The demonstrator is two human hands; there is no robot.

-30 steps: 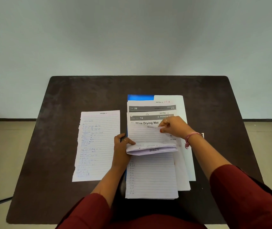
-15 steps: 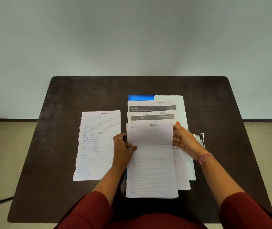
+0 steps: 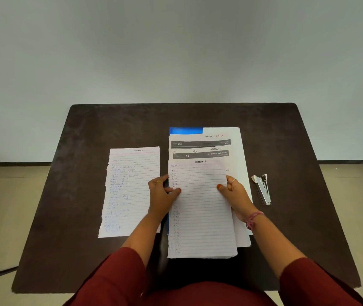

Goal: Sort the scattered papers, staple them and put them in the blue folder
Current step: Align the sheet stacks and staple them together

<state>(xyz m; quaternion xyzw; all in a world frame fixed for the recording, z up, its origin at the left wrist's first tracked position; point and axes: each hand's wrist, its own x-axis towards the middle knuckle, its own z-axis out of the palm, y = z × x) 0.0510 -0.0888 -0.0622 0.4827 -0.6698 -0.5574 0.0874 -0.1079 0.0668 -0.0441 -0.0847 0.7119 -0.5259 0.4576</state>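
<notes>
So, off to the right of the frame a silver stapler point(image 3: 262, 189) lies flat on the table point(image 3: 87, 195), clear of the papers and not touching anything. Over on the left there's a single lined sheet point(image 3: 129, 191) with blue handwriting and a ragged torn left edge, lying on its own beside the main pile.

The main pile sits in the middle: a lined sheet headed "Section 1" point(image 3: 200, 217) on top, with printed pages point(image 3: 200, 149) fanned out past its upper edge and plain white ones sticking out on the right. Those pretty much bury the blue folder point(image 3: 185, 130); only a strip shows at the upper left of the pile, plus a thin edge down the left side.

The left hand point(image 3: 161, 195) pinches the top sheet's left edge, thumb on the paper. The right hand point(image 3: 234, 194) grips the right edge the same way, pink band on the wrist. Both sleeves are dark red.

Table's a dark brown, slightly mottled top with rounded corners. Behind it is a plain pale wall, with beige floor showing at either side.
</notes>
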